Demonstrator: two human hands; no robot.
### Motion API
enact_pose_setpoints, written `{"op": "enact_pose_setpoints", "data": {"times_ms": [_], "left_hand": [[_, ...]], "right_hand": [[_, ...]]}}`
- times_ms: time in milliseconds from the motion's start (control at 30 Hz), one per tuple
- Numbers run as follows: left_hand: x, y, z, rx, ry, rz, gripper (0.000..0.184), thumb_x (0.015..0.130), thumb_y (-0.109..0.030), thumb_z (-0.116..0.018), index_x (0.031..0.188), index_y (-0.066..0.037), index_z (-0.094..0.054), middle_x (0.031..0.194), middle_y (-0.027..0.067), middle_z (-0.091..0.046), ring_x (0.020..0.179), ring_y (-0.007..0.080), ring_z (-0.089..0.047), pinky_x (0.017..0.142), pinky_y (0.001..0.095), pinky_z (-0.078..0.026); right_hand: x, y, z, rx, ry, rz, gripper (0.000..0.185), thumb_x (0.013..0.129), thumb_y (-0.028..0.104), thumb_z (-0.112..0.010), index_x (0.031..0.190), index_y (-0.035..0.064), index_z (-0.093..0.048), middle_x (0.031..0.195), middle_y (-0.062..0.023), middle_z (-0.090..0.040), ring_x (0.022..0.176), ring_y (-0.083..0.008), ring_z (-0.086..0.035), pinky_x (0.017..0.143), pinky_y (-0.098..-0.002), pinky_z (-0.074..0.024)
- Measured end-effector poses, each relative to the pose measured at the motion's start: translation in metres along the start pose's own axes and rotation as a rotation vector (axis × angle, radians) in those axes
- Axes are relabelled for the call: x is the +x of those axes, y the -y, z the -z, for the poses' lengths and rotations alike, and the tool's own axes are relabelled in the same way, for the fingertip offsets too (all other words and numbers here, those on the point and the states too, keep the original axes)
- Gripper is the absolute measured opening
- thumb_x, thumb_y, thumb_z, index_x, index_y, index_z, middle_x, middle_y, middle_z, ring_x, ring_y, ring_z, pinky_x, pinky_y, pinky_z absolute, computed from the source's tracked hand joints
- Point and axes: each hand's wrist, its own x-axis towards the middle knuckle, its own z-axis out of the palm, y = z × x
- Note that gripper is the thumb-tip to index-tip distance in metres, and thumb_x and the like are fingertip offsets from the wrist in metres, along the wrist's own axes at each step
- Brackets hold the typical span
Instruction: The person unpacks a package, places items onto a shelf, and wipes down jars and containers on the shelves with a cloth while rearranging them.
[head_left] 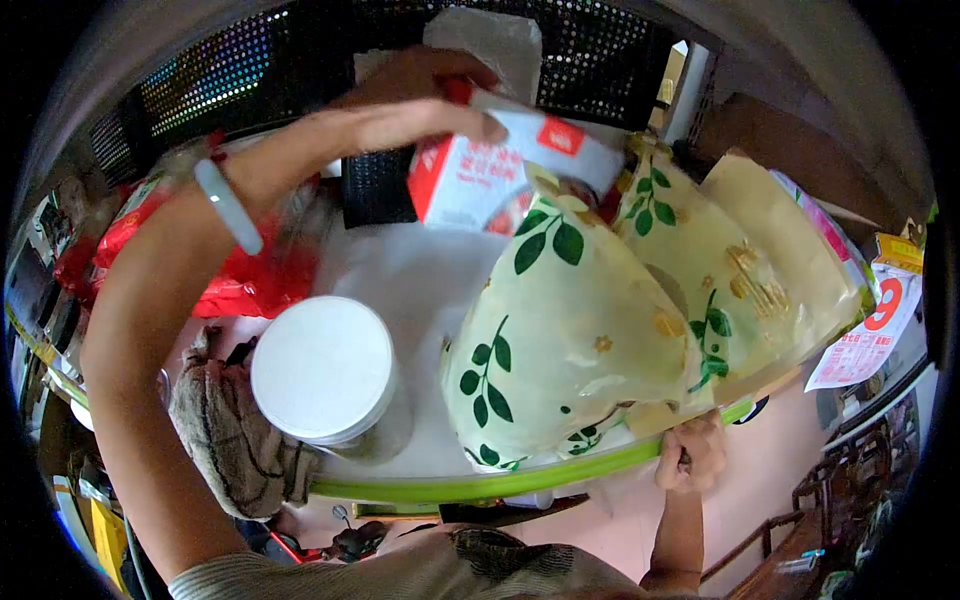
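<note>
My left hand [455, 112], on the arm with a pale wristband [229, 207], grips the top of a red and white printed box [475, 172]. The box tilts at the back of the white surface [425, 265] and is slightly blurred. In front of it stands a cream plastic bag [565, 330] with green leaf prints, hiding the box's lower right part. At the front, my right hand [692, 452] is closed over the surface's green edge [480, 488], just below the bags.
A tub with a white lid [322, 368] stands at left beside a crumpled brown cloth [225, 430]. Red packages [250, 285] lie behind. Another leaf-printed bag [650, 205] is at right, near a hanging calendar sheet [868, 335]. Black perforated panels [590, 65] line the back.
</note>
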Motion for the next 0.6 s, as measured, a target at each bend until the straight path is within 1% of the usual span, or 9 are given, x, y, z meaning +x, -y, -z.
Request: {"op": "enact_pose_setpoints", "data": {"times_ms": [33, 100, 200, 233, 300, 400, 500, 567, 600], "left_hand": [[-0.001, 0.002, 0.004, -0.046, -0.065, -0.011, 0.067, 0.060, -0.046, -0.070, 0.108, -0.001, -0.059, 0.090, 0.0142, -0.064, 0.079, 0.0192, -0.062, 0.072, 0.0285, -0.048], [-0.005, 0.005, 0.010, -0.089, -0.141, 0.080, 0.067, 0.060, -0.045, -0.071, 0.106, 0.001, -0.059, 0.091, 0.0148, -0.064, 0.080, 0.0190, -0.062, 0.073, 0.0280, -0.048], [-0.013, -0.008, 0.019, 0.040, -0.164, 0.149, 0.058, 0.072, -0.036, -0.069, 0.115, -0.001, -0.052, 0.093, 0.0129, -0.062, 0.081, 0.0182, -0.060, 0.073, 0.0288, -0.048], [-0.012, -0.006, 0.019, -0.020, -0.182, 0.118, 0.057, 0.072, -0.035, -0.069, 0.114, -0.001, -0.052, 0.091, 0.0125, -0.062, 0.079, 0.0171, -0.060, 0.071, 0.0277, -0.048], [-0.014, -0.002, 0.020, -0.136, -0.225, 0.060, 0.057, 0.071, -0.035, -0.070, 0.113, -0.001, -0.053, 0.088, 0.0116, -0.062, 0.077, 0.0150, -0.060, 0.068, 0.0255, -0.048], [-0.019, -0.016, 0.024, 0.129, -0.185, 0.161, 0.059, 0.073, -0.045, -0.065, 0.112, -0.002, -0.056, 0.093, 0.0154, -0.063, 0.082, 0.0191, -0.061, 0.073, 0.0283, -0.048], [-0.027, -0.058, 0.034, 0.166, -0.126, 0.256, 0.056, 0.072, -0.034, -0.068, 0.110, 0.003, -0.052, 0.101, 0.0179, -0.061, 0.092, 0.0257, -0.060, 0.083, 0.0341, -0.046], [-0.042, -0.055, 0.016, 0.315, -0.349, 0.062, 0.061, 0.068, -0.041, -0.066, 0.107, 0.004, -0.052, 0.100, 0.0206, -0.060, 0.091, 0.0281, -0.060, 0.083, 0.0342, -0.045], [-0.040, -0.055, 0.018, 0.276, -0.325, 0.078, 0.059, 0.069, -0.041, -0.064, 0.104, 0.004, -0.053, 0.100, 0.0210, -0.060, 0.091, 0.0285, -0.059, 0.083, 0.0343, -0.045]], "right_hand": [[0.000, -0.001, -0.001, -0.010, 0.002, 0.021, 0.016, 0.068, -0.009, -0.055, 0.081, -0.0008, -0.052, 0.069, -0.0154, -0.055, 0.058, -0.0270, -0.051, 0.053, -0.0354, -0.0424], [0.001, -0.002, -0.002, 0.003, -0.005, 0.033, 0.016, 0.068, -0.009, -0.055, 0.081, -0.0006, -0.052, 0.069, -0.0152, -0.055, 0.058, -0.0269, -0.051, 0.053, -0.0351, -0.0421], [-0.005, -0.002, 0.001, 0.018, -0.010, -0.014, 0.016, 0.066, -0.008, -0.057, 0.079, 0.0000, -0.055, 0.070, -0.0126, -0.056, 0.063, -0.0283, -0.055, 0.057, -0.0379, -0.0458], [-0.006, -0.002, 0.000, 0.023, -0.010, -0.038, 0.016, 0.064, -0.007, -0.058, 0.078, 0.0003, -0.056, 0.071, -0.0113, -0.056, 0.065, -0.0290, -0.058, 0.059, -0.0395, -0.0477], [0.000, -0.001, -0.001, 0.012, -0.008, -0.018, 0.016, 0.064, -0.007, -0.058, 0.078, -0.0004, -0.056, 0.071, -0.0114, -0.056, 0.065, -0.0288, -0.057, 0.060, -0.0397, -0.0473], [0.000, 0.001, -0.002, 0.007, -0.009, -0.016, 0.014, 0.066, -0.007, -0.057, 0.078, -0.0015, -0.056, 0.071, -0.0118, -0.057, 0.064, -0.0284, -0.056, 0.061, -0.0401, -0.0468], [-0.002, 0.003, -0.002, -0.014, -0.032, -0.045, 0.010, 0.069, -0.006, -0.056, 0.078, -0.0020, -0.056, 0.071, -0.0122, -0.057, 0.063, -0.0283, -0.055, 0.062, -0.0400, -0.0463], [-0.003, 0.004, -0.003, -0.035, -0.035, -0.061, 0.007, 0.071, -0.004, -0.056, 0.078, -0.0018, -0.056, 0.072, -0.0126, -0.057, 0.063, -0.0286, -0.055, 0.063, -0.0401, -0.0462], [-0.003, 0.005, -0.002, -0.047, -0.024, -0.063, 0.006, 0.072, -0.003, -0.056, 0.078, -0.0016, -0.056, 0.072, -0.0130, -0.058, 0.063, -0.0288, -0.055, 0.064, -0.0404, -0.0462]]}}
